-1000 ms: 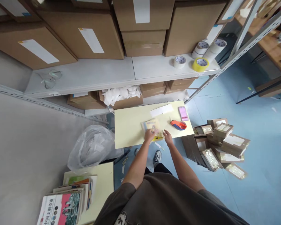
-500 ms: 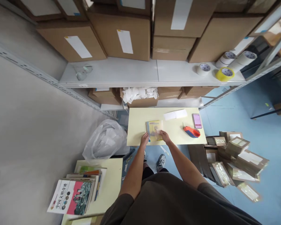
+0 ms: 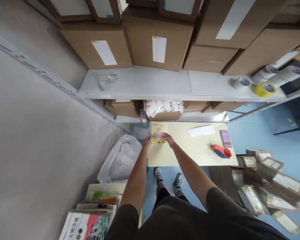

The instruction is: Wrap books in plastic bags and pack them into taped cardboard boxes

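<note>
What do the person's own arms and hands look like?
Short, plain dark grey sleeves end above the elbows, leaving both forearms bare. The left hand and right hand are gloveless; no watch or bracelet shows. Rings would be too small to tell.

A booklet (image 3: 156, 131) is held between the left hand (image 3: 147, 141) and right hand (image 3: 168, 138) over the left of the table (image 3: 180, 154); a paper strip (image 3: 201, 131), phone (image 3: 225, 138) and tool (image 3: 218, 149) are laid farther right. Behind, glasses (image 3: 105, 85) are set left on the shelf (image 3: 147, 80) — tape rolls (image 3: 265, 89) right. The table is flanked by a bag (image 3: 123, 160) left, parcels (image 3: 287, 184) right.
</note>
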Motion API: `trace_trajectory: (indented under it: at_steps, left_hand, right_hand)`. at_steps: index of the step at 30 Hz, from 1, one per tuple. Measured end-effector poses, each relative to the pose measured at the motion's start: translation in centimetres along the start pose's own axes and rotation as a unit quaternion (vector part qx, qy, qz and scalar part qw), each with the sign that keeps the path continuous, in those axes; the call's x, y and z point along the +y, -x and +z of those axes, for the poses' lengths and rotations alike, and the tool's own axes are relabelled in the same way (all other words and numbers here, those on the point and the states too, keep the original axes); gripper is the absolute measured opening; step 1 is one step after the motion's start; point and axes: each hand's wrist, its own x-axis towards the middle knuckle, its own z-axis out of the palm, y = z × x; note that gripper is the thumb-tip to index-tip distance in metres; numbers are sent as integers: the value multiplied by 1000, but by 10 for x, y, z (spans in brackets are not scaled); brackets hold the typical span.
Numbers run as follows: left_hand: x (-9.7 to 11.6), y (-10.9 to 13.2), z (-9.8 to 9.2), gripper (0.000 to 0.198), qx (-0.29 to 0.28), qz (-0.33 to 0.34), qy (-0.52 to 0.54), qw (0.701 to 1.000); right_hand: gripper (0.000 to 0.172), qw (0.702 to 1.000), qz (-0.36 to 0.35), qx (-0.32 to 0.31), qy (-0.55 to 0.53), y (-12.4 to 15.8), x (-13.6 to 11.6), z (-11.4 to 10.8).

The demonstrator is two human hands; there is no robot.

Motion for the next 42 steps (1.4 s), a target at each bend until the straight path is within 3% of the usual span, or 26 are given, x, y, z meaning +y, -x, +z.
trace_trajectory:
  at_steps: [4,7,9,13,16,19,23,29,32,36,39,42]
  left_hand:
    - [5,-6,-5,41,23,-5,-23,999]
    - [17,6,-11,40,48,60,-66,995]
    - [30,19,-15,41,68,113,-95,987]
    - [62,49,-17,44,79,193,-106,972]
    - [86,73,-14,49,63,226,-104,966]
    - [108,98,-12,53,27,235,-113,965]
    - [129,139,-12,57,-20,222,-137,965]
    - [152,209,1,60,33,227,-173,958]
    - [152,240,17,63,65,232,-192,951]
    - [130,285,34,69,96,205,-215,950]
    - [104,328,32,69,133,166,-219,952]
    - [76,378,16,67,187,125,-215,950]
  right_hand:
    - [46,989,3,8,146,-3,-2,-3]
    - [53,961,-17,28,273,9,-5,-17]
    - [57,955,-20,31,293,21,-9,-28]
    - [60,958,-51,32,281,54,-22,-53]
    - [63,935,-143,44,321,85,-30,-77]
    - [65,911,-208,58,351,115,-35,-100]
    - [63,905,-234,64,350,143,-43,-126]
    - [65,895,-289,29,338,165,-77,-161]
    - [69,889,-306,3,342,174,-88,-177]
    - [76,891,-297,-48,342,185,-80,-181]
    - [78,888,-291,-103,341,195,-64,-169]
    - [81,877,-298,-160,341,208,-46,-146]
